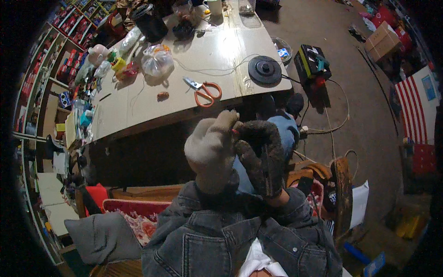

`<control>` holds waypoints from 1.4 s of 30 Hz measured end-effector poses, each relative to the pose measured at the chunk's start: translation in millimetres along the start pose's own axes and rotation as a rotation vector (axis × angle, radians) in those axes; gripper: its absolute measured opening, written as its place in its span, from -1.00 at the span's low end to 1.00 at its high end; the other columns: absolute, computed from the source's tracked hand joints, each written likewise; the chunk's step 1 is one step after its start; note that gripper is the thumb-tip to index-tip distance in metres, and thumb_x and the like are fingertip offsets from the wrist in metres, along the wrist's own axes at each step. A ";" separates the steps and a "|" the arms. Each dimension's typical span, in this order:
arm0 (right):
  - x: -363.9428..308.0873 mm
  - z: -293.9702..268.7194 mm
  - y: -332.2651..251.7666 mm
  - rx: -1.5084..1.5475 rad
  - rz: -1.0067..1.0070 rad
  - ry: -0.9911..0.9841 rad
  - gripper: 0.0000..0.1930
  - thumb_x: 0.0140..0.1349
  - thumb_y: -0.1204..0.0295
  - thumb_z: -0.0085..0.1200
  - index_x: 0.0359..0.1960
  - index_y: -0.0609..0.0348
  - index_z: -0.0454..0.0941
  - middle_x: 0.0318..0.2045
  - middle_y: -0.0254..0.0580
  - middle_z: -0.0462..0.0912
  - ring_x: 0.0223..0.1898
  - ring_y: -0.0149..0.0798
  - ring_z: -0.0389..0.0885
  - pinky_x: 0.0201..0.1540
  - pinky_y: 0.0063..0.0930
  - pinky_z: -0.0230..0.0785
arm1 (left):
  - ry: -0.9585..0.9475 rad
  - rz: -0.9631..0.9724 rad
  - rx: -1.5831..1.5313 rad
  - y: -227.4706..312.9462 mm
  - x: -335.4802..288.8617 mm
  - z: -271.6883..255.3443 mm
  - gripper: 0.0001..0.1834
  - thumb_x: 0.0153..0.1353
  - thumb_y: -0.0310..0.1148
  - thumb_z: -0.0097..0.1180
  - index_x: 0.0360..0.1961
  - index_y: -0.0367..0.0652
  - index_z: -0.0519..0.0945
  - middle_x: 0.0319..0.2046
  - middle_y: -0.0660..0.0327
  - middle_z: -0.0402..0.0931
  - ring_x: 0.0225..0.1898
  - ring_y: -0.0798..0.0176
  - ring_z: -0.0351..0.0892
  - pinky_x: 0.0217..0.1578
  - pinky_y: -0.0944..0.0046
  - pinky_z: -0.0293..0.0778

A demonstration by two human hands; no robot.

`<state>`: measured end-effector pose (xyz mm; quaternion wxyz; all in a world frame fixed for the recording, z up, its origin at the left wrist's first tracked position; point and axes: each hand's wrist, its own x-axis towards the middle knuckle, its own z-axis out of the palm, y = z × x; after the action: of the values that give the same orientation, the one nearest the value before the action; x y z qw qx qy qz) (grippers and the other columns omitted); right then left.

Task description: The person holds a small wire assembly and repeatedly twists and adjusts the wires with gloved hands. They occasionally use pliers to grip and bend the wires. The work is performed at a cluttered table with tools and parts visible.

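My left hand (210, 145), in a pale knitted glove, is closed in front of my chest with its fingertips pinched together. My right hand (264, 154), in a dark brown glove, meets it with thumb and fingers bent inward. Between the fingertips of both hands shows a tiny red thing (236, 131); most of it is covered, and its kind cannot be made out. Past my hands, on the table, lie scissors (203, 91) with orange handles, their blades apart. Left of them sits a small brown lump (163, 96).
The pale table (138, 108) holds a tied plastic bag (157, 61), a dark bucket (150, 25) and a round black kettle base (264, 70) at its right edge. A black-and-green box (312, 64) and cables lie on the floor. Stocked shelves (48, 69) line the left.
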<state>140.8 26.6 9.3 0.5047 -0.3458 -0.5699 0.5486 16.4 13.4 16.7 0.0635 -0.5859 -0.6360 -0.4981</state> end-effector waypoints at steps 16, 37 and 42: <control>3.1 -13.5 -2.7 -0.061 -0.003 0.113 -0.72 0.28 0.53 0.28 -0.02 0.16 0.51 -0.12 -0.19 0.60 -0.08 -0.33 0.60 0.06 -0.40 0.49 | -0.227 -0.122 -0.298 -7.4 15.0 -23.1 -0.71 0.16 -0.46 0.41 -0.08 -0.24 0.69 -0.20 -0.04 0.69 -0.23 0.02 0.76 -0.26 0.21 0.68; 30.7 -31.2 -7.6 0.056 -0.004 -0.293 -0.84 0.19 0.49 0.19 -0.20 0.22 0.60 -0.28 -0.12 0.64 -0.17 -0.20 0.65 -0.08 -0.32 0.50 | -0.750 -0.540 -0.895 -25.1 0.4 -42.1 -0.78 0.13 -0.45 0.27 -0.17 -0.21 0.69 -0.31 0.16 0.62 -0.29 0.21 0.62 -0.23 0.26 0.52; 30.2 -17.8 6.7 -0.022 0.063 -0.195 -0.80 0.25 0.48 0.22 -0.10 0.19 0.61 -0.19 -0.14 0.66 -0.10 -0.20 0.64 -0.02 -0.34 0.49 | -0.604 -1.114 -1.140 -29.2 -13.9 -33.3 -0.79 0.29 -0.33 0.21 -0.14 -0.22 0.67 -0.36 0.27 0.58 -0.39 0.40 0.49 -0.36 0.36 0.42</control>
<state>149.1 61.2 6.8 0.4255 -0.3141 -0.6110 0.5891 -19.7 -14.3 7.6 -0.6678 -0.2377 -0.4733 -0.5230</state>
